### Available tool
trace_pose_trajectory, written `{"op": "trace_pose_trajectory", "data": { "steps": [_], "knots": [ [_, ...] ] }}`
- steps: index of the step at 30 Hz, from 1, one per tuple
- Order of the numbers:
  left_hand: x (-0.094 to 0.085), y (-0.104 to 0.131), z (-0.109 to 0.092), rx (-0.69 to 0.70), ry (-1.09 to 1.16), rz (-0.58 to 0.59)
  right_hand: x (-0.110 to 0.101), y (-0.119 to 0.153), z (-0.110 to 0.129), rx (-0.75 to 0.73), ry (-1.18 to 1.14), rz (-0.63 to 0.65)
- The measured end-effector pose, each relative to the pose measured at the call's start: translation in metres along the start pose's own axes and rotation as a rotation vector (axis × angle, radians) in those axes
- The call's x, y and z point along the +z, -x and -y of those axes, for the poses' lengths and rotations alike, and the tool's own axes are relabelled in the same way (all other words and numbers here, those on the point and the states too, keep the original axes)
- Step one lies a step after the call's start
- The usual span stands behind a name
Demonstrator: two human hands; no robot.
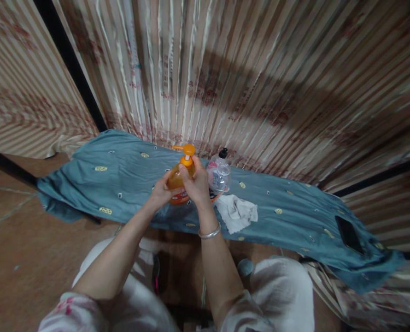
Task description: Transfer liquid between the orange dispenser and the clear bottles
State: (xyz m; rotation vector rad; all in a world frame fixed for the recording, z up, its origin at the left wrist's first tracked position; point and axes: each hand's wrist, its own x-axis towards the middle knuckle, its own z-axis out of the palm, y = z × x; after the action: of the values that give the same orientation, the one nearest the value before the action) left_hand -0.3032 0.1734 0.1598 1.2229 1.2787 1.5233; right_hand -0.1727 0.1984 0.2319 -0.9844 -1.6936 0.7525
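Observation:
An orange pump bottle (176,179) with amber liquid is held upright between both hands above the cloth. My left hand (162,190) grips its lower left side. Around its right side and neck, just under the orange pump head (188,150), my right hand (197,180) is closed, wearing a silver bangle on the wrist. Just right of that hand stands a clear plastic bottle (220,177) with a black top. A crumpled white cloth (237,213) lies in front of it. Part of an orange-edged thing near the clear bottle's base is hidden by my right wrist.
A teal cloth (122,161) with yellow pineapple prints covers the narrow table. Toward its right end lies a black phone (349,234). Striped curtains (225,83) hang behind. Black metal poles (73,69) frame the sides. A small cup-like round thing (245,267) is below, between my knees.

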Motion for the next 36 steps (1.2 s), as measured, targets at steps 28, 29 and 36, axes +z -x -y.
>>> {"op": "trace_pose_trajectory", "data": {
  "steps": [28,29,36],
  "knots": [
    [0.001,0.000,0.001,-0.016,0.033,0.013,0.002,-0.005,-0.002,0.043,0.041,-0.071],
    [0.001,0.000,0.001,-0.011,0.029,0.011,0.001,-0.004,-0.002,0.011,0.031,-0.038],
    [0.002,0.001,-0.002,-0.034,0.061,0.000,-0.001,-0.006,-0.002,0.017,0.085,-0.042]
  ]
}}
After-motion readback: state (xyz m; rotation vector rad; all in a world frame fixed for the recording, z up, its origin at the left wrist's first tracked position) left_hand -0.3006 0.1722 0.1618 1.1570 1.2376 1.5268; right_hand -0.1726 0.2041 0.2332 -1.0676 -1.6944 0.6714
